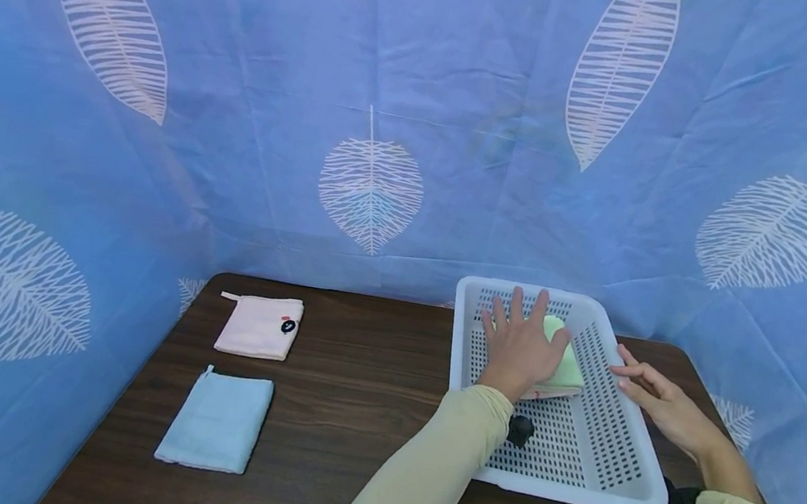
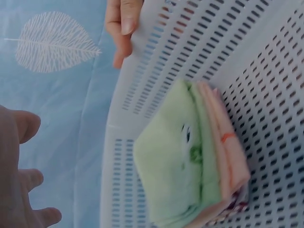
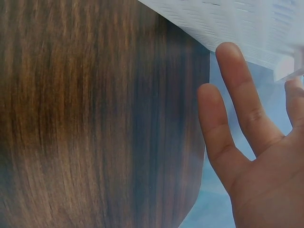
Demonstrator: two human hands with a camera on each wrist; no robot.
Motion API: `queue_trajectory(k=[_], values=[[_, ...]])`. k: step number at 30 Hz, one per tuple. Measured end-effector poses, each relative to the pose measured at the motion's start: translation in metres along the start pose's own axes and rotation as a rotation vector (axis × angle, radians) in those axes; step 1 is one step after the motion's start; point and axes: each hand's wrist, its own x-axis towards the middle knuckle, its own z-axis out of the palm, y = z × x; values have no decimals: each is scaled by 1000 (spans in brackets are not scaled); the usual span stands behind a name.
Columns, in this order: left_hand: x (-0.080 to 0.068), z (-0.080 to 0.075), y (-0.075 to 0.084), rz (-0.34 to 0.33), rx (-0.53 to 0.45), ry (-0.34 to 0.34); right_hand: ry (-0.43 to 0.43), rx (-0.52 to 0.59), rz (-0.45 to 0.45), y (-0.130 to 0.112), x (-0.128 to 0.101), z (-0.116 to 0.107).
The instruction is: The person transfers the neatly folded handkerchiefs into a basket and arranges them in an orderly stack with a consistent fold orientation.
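1. Far left on the dark table [image 1: 357, 381], a pink cloth [image 1: 260, 325] lies flat, a pale blue cloth [image 1: 216, 421] nearer
2. Centre-right, the left hand [image 1: 519, 344] presses flat, fingers spread and gripping nothing, on the green cloth [image 1: 569, 365] topping a folded stack in the white basket [image 1: 621, 447]
3. Right, the right hand [image 1: 658, 394] touches the basket's right rim, fingers straight, nothing gripped
4. Risk, I reckon: lifting the palm carelessly could drag the green cloth and unfold the stack
5. Writing: none readable; only a small dark motif on the cloths
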Motion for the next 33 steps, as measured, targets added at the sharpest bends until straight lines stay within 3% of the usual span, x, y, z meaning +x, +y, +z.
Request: queue_trajectory(k=[13, 25, 33], values=[[0, -34, -13, 27, 101, -20, 20, -7, 9, -1, 0, -2], [-3, -66, -20, 133, 177, 30, 11, 9, -7, 1, 1, 0], [-9, -75, -35, 161, 194, 22, 11, 37, 17, -1, -1, 1]])
